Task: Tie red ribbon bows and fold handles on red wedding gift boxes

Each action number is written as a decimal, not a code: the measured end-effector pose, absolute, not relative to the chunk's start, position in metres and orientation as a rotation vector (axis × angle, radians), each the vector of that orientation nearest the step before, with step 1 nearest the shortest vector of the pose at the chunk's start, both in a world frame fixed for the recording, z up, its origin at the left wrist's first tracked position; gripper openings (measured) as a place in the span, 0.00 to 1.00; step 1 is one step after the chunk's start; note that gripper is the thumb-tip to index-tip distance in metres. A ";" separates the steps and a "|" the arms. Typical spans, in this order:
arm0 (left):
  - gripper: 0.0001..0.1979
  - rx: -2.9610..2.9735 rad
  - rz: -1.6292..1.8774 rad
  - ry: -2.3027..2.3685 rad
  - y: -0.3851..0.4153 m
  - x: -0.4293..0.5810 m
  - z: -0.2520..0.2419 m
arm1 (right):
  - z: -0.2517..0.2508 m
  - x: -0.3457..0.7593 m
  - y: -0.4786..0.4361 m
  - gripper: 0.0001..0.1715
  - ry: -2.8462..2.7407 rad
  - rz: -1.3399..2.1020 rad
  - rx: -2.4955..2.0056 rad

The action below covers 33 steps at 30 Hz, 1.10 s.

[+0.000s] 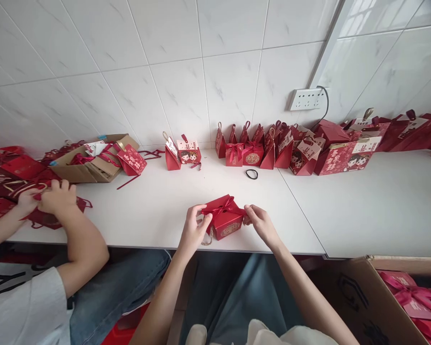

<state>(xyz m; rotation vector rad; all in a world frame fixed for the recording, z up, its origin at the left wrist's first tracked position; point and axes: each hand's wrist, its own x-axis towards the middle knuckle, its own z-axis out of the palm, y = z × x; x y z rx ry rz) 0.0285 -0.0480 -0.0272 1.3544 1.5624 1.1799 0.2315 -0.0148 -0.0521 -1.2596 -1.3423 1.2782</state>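
A red gift box [229, 224] with a gold emblem stands on the white table near its front edge. Across its top a red ribbon [223, 207] is tied in a bow. My left hand [196, 224] is at the box's left side, thumb and fingers closed on the ribbon's left part there. A twisted gold cord [209, 237] hangs below that hand. On the other side, my right hand [257, 219] pinches the ribbon's right end between thumb and fingers, just off the box.
Finished-looking red boxes [252, 153] line the wall, with a black hair tie [252, 174] before them. At left, a co-worker's hands [53, 197] handle red items beside an open carton [93, 170]. A cardboard box [345, 282] of ribboned boxes stands at lower right.
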 end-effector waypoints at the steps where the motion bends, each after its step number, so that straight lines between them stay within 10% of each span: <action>1: 0.16 1.362 1.174 1.560 -0.047 0.029 -0.029 | -0.051 0.230 -0.015 0.33 -1.349 1.271 -1.256; 33: 0.26 1.575 0.770 1.508 -0.064 0.041 -0.014 | -0.047 0.184 -0.090 0.26 -1.560 1.565 -1.276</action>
